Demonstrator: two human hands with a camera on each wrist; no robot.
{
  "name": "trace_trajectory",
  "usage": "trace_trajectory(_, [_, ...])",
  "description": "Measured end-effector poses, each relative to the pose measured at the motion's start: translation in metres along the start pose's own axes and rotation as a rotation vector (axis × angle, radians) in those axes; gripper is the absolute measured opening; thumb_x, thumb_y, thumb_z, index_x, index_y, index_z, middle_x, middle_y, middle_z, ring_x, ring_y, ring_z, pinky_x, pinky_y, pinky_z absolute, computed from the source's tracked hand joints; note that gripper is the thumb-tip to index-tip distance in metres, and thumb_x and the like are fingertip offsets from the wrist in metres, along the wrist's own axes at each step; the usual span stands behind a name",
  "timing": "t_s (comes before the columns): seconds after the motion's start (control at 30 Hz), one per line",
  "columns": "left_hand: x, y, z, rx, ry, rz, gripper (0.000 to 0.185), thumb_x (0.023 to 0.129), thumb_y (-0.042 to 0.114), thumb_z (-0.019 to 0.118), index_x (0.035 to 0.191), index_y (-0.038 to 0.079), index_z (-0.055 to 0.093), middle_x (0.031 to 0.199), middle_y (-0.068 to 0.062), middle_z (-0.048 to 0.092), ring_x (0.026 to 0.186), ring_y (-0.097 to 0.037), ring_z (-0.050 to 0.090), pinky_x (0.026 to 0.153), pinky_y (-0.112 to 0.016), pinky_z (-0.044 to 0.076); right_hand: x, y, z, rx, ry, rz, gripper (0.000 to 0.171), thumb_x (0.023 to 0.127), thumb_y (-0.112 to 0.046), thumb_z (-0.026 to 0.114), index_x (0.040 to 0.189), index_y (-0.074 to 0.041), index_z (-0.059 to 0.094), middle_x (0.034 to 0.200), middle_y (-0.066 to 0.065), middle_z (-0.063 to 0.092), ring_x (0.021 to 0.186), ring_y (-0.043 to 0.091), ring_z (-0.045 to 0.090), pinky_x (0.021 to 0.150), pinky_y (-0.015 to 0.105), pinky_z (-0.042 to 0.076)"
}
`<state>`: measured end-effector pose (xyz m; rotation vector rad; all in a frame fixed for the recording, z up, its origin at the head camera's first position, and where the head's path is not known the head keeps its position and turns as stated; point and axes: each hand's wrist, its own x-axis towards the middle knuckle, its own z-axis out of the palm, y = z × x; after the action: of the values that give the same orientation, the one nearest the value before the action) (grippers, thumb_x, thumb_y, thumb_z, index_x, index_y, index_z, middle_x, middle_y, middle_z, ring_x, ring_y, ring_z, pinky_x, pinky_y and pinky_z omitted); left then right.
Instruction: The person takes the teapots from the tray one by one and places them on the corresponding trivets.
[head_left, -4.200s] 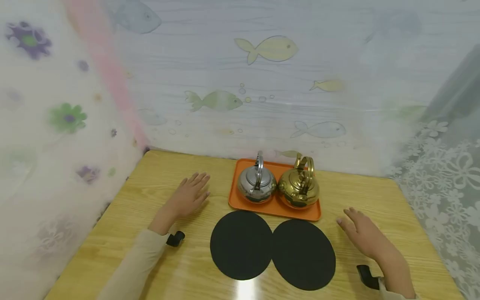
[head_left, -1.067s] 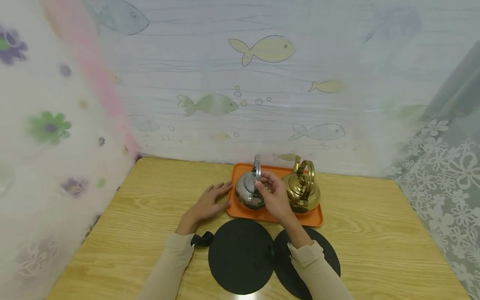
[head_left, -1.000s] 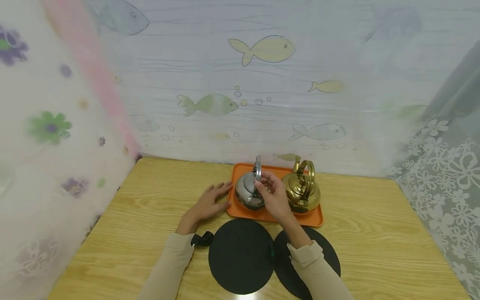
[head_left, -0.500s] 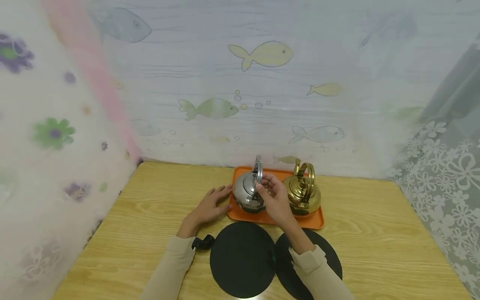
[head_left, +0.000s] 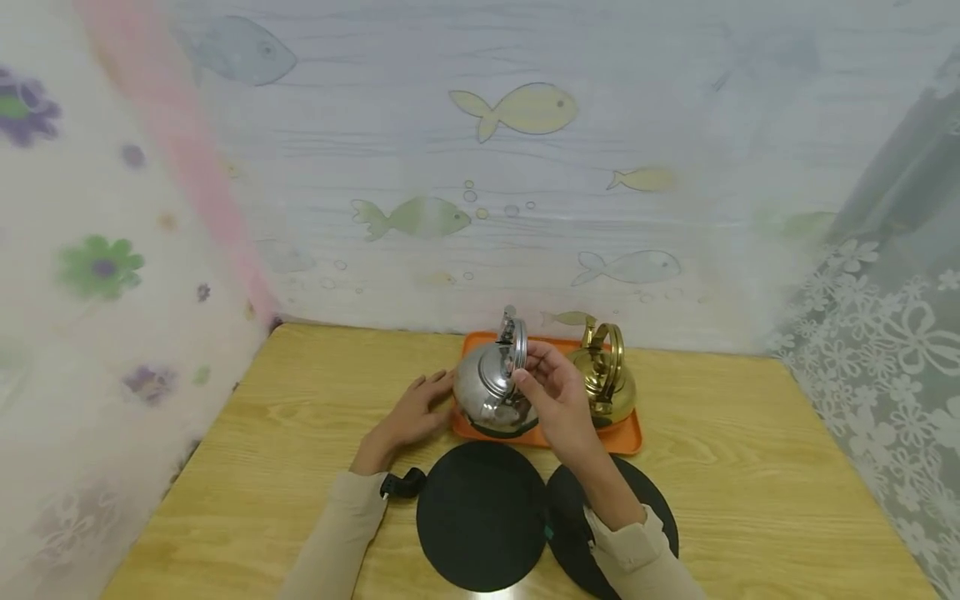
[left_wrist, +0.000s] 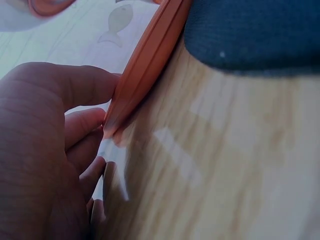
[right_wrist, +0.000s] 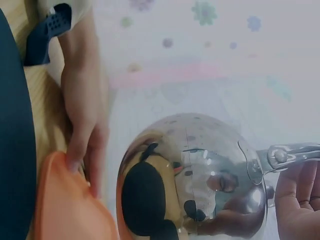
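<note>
the shiny silver metal kettle (head_left: 491, 387) hides the left part of the flat orange plastic tray (head_left: 624, 437). the right hand (head_left: 555, 396) covers part of the shiny gold metal kettle (head_left: 609, 379), and its arm hides much of the right round black mat (head_left: 654, 517). in the left wrist view the left hand (left_wrist: 45, 150) is cut off by the picture's edge and the wooden table (left_wrist: 225, 165) is blurry.

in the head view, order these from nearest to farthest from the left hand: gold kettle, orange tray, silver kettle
1. orange tray: its left edge touches the left hand.
2. silver kettle: just right of that hand, held by the right hand.
3. gold kettle: on the tray's right side.
</note>
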<state>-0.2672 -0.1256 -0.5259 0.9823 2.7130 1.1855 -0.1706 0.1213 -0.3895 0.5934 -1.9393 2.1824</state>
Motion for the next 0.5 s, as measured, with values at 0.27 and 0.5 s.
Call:
trace_trajectory(0.27, [0.001,0.001,0.001,-0.002,-0.018,0.010,0.065,0.097,0.025,0.062,0.158,0.017,0.041,0.164,-0.009,0.036,0.153,-0.040,0.026,0.124,-0.062,0.009,-0.020,-0.010,0.007,-0.043,-0.024,-0.005,0.027,0.100,0.001,0.057,0.125,0.012,0.053,0.103,0.007,0.060,0.092,0.010,0.059,0.080,0.021,0.052])
trace_trajectory(0.5, [0.000,0.001,-0.001,-0.002,-0.024,-0.027,0.071,0.085,0.009,0.057,0.155,0.011,0.045,0.164,-0.010,0.036,0.153,-0.039,0.027,0.125,-0.060,0.009,-0.037,-0.011,0.012,-0.023,-0.058,-0.009,0.027,0.101,0.001,0.058,0.124,0.013,0.053,0.102,0.003,0.060,0.091,0.009,0.057,0.077,0.020,0.052])
